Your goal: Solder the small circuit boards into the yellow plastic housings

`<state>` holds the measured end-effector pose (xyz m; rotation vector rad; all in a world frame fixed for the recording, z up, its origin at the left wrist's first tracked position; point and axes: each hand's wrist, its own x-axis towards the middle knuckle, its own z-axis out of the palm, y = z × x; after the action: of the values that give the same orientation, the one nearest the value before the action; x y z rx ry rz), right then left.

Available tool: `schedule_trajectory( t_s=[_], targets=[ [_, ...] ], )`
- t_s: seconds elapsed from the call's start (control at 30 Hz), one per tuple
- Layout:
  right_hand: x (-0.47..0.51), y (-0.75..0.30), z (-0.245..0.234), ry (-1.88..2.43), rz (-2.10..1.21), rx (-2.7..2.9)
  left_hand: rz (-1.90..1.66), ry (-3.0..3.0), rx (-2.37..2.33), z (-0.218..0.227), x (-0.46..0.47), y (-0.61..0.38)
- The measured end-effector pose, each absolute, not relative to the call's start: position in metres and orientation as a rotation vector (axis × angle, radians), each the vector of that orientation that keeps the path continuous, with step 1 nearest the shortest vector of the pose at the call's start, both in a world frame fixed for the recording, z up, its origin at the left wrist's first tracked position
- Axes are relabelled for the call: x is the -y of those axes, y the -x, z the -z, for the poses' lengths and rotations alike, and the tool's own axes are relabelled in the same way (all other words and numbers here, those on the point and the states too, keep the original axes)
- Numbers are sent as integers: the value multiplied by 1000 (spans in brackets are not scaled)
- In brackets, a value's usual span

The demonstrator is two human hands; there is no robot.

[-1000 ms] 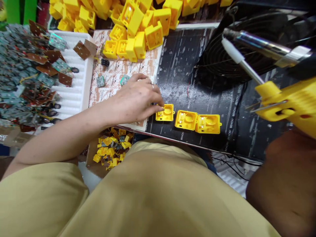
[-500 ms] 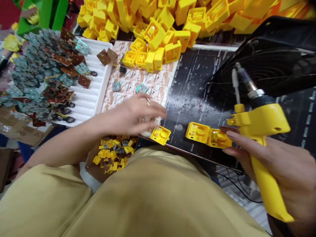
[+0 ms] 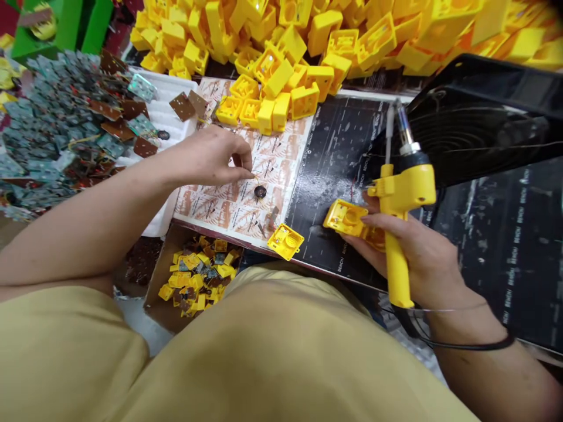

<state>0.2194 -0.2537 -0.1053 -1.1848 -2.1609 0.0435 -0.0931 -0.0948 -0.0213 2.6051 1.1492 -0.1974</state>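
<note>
My left hand is closed in a pinch over the patterned sheet. From its fingertips a thin yellowish wire leads to a small round black part, like a little speaker. Whatever else the fingers hold is hidden. My right hand grips a yellow soldering gun, its metal tip and feed tube pointing up and away. Against the thumb and fingers of that hand sits an open yellow case, with a second one partly covered. Another open yellow case lies at the table's front edge.
Yellow cases are heaped along the back. A white ribbed tray at left is piled with circuit boards. A black fan stands at right. Below the table edge, a cardboard box holds yellow parts.
My left hand has moved back and left and closed into a pinch; the round part now lies nearer the front. My right hand brought the soldering gun left, to the paired cases, which have shifted.
</note>
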Motion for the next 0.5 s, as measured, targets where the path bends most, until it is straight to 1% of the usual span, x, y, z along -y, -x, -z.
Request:
schedule_trajectory(
  t_s=[0.1, 0.23, 0.37, 0.5],
  targets=[
    [243, -198, 103, 1163, 4, 2200, 77, -2441, -1179, 21, 103, 90],
    [239, -188, 91, 1085, -23, 2201, -18, -2363, -1206, 30, 115, 80],
    [250, -201, 71, 1060, -47, 2089, -48, -2441, -1189, 37, 122, 72],
    [266, -217, 60, 1021, -146, 2082, -62, -2609, -1109, 39, 130, 60]
  ],
)
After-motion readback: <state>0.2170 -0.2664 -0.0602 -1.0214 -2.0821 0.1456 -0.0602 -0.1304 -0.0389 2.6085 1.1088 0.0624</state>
